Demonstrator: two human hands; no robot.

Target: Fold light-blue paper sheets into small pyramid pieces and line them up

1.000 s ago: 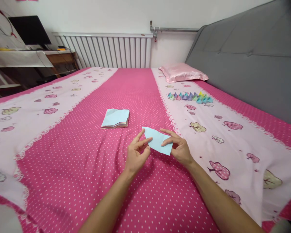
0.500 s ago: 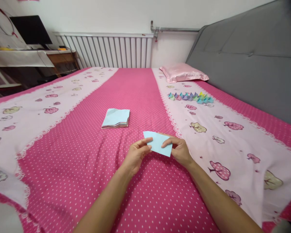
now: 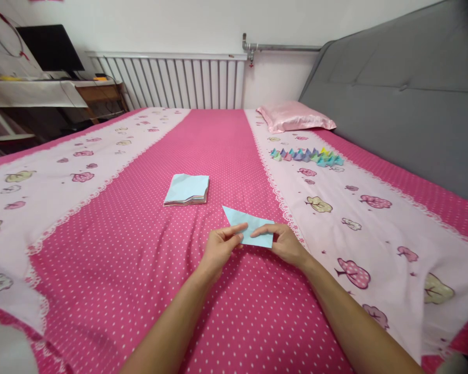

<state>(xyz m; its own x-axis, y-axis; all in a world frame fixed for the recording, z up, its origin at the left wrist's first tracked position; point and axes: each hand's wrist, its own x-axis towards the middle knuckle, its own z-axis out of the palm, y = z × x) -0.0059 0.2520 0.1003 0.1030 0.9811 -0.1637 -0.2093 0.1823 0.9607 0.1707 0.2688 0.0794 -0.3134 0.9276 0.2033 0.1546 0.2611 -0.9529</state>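
A folded sheet of light blue paper (image 3: pixel 260 239) is held between my two hands just above the bed, one pointed corner sticking out to the upper left. My left hand (image 3: pixel 220 248) pinches its left side between thumb and fingers. On the right side, my right hand (image 3: pixel 286 245) grips it, with the index finger lying across the front face and the other fingers partly hidden behind. Ahead and to the left lies a stack of square paper (image 3: pixel 187 188), with a light blue sheet on top and several colours showing along its edge.
Several small folded paper pieces (image 3: pixel 306 156) in blue, purple, green, yellow and pink stand in rows at the right. Behind them is a pink pillow (image 3: pixel 294 115) beside the grey headboard (image 3: pixel 398 98). A white radiator (image 3: pixel 175 80) and a desk with a monitor (image 3: pixel 50 48) are beyond the bed.
The blue paper has changed outline: a sharp corner now points to the upper left. My right index finger has slid left across its face.
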